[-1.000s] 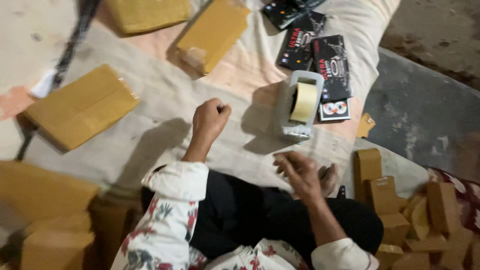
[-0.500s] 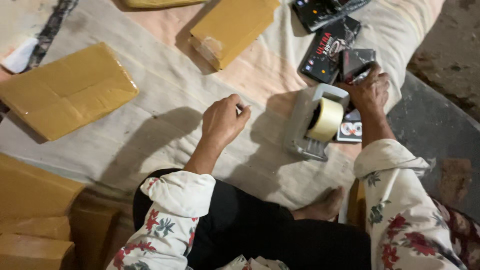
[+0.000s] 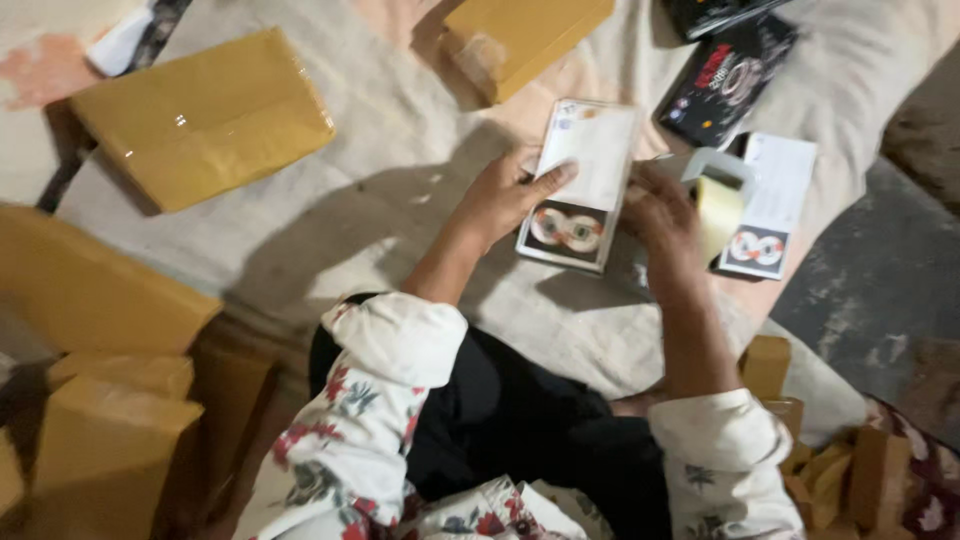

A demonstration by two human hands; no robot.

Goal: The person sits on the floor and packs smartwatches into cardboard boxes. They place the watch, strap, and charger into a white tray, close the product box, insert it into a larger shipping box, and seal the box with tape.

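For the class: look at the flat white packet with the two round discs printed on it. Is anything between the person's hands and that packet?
Nothing visible is. The left hand already grips the white packet at its left edge, thumb across its face. The right hand is at its right edge, though the contact there is blurred. The tape dispenser sits just beyond that hand, not between.

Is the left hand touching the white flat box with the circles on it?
Touching. The head view shows the left hand with fingers lying across the white box.

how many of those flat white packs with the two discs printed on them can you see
2. One white pack is held between the left hand and right hand. The other pack lies on the cloth behind the tape dispenser. More may be hidden.
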